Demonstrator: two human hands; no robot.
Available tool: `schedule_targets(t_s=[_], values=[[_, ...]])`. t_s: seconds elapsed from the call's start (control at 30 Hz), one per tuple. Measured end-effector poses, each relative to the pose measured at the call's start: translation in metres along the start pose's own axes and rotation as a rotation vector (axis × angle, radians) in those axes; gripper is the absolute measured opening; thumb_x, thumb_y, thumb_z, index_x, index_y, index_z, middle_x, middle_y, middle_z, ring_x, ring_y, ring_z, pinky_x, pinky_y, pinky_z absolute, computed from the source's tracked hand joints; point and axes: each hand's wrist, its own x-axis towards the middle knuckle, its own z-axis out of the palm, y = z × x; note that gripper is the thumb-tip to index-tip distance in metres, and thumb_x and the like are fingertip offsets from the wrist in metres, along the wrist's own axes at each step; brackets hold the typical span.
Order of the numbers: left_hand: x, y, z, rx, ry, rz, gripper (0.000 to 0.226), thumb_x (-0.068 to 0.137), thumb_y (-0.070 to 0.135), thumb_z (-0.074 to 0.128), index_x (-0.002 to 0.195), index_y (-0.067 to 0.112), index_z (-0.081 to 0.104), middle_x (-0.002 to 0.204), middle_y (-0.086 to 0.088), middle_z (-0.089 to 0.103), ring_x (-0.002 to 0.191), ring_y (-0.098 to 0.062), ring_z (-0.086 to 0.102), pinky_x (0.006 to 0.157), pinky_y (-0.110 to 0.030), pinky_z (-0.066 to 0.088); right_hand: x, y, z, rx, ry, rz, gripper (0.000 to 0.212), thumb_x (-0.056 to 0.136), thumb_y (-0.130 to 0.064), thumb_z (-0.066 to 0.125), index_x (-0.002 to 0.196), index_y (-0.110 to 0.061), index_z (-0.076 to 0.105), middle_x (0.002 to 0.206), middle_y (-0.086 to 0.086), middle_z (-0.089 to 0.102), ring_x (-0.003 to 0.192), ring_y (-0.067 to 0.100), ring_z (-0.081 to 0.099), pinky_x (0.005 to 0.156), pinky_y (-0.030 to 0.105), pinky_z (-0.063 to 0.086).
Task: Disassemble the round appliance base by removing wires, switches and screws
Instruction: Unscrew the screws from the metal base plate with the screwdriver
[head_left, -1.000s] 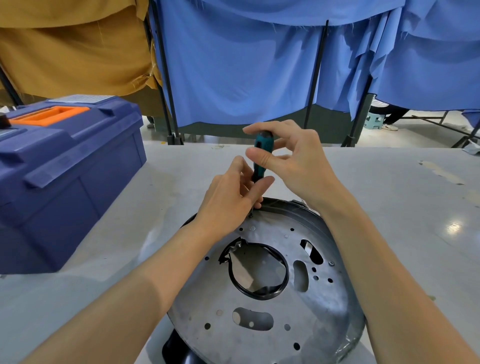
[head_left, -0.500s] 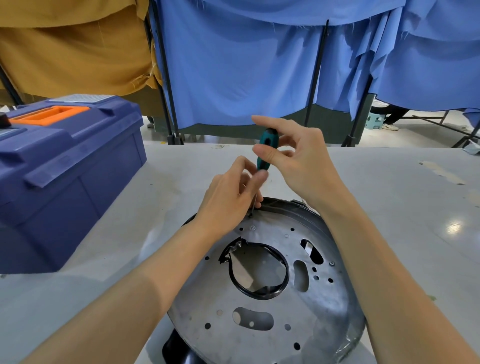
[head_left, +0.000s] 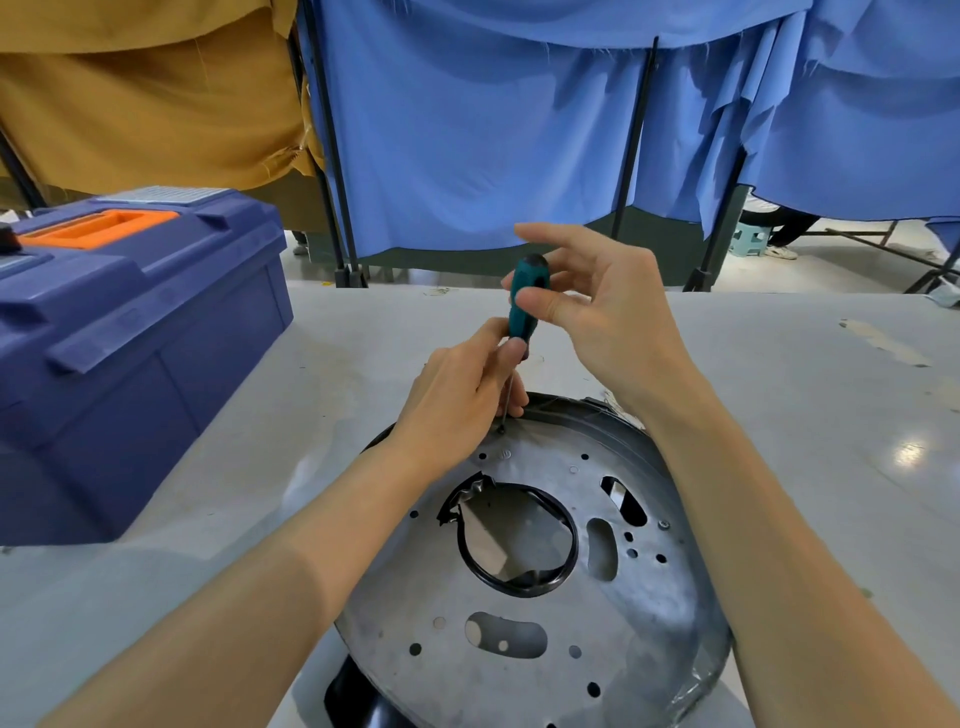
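The round metal appliance base (head_left: 524, 613) lies on the grey table in front of me, a silver disc with many holes and a black-rimmed centre opening. A teal-handled screwdriver (head_left: 525, 301) stands nearly upright with its tip on a small screw (head_left: 501, 430) near the disc's far rim. My right hand (head_left: 597, 317) pinches the handle between thumb and fingers. My left hand (head_left: 462, 400) rests on the far rim and steadies the lower handle and shaft with its fingertips. Another screw (head_left: 663, 525) sits at the right side of the disc.
A closed blue toolbox (head_left: 130, 332) with an orange handle stands on the table's left side. Blue and mustard cloth screens on black poles hang behind the table's far edge. A black plastic part (head_left: 353, 696) pokes out under the disc's near edge.
My right hand has shifted its fingers round the screwdriver handle, which now shows more of its top. The left hand and the disc have stayed in place.
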Motion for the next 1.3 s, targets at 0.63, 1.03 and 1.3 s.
schedule_targets(t_s=[0.63, 1.03, 1.3], values=[[-0.0009, 0.0008, 0.0009, -0.036, 0.031, -0.038, 0.012, 0.097, 0.038, 0.052, 0.094, 0.027, 0.046, 0.069, 0.001, 0.071, 0.066, -0.013, 0.069, 0.072, -0.048, 0.057, -0.0016, 0.0005, 0.0041, -0.046, -0.026, -0.015, 0.033, 0.088, -0.018, 0.07, 0.119, -0.029, 0.066, 0.107, 0.0, 0.063, 0.089, 0.002, 0.061, 0.08, 0.011, 0.047], [-0.001, 0.002, 0.0012, -0.014, 0.038, -0.048, 0.022, 0.094, 0.044, 0.053, 0.098, 0.024, 0.046, 0.071, 0.001, 0.071, 0.065, -0.012, 0.069, 0.073, -0.046, 0.058, -0.0019, 0.0005, 0.0051, -0.074, -0.023, -0.024, 0.037, 0.088, -0.018, 0.069, 0.123, -0.028, 0.064, 0.108, -0.001, 0.061, 0.088, 0.002, 0.059, 0.08, 0.013, 0.049], [-0.0002, 0.0005, 0.0002, -0.002, 0.01, -0.039, 0.02, 0.104, 0.029, 0.037, 0.105, 0.017, 0.053, 0.072, 0.001, 0.07, 0.069, -0.02, 0.069, 0.072, -0.05, 0.056, -0.0014, -0.0013, 0.0012, 0.097, -0.034, 0.006, 0.031, 0.091, 0.008, 0.054, 0.117, -0.007, 0.064, 0.105, 0.01, 0.069, 0.088, 0.02, 0.071, 0.089, 0.032, 0.056]])
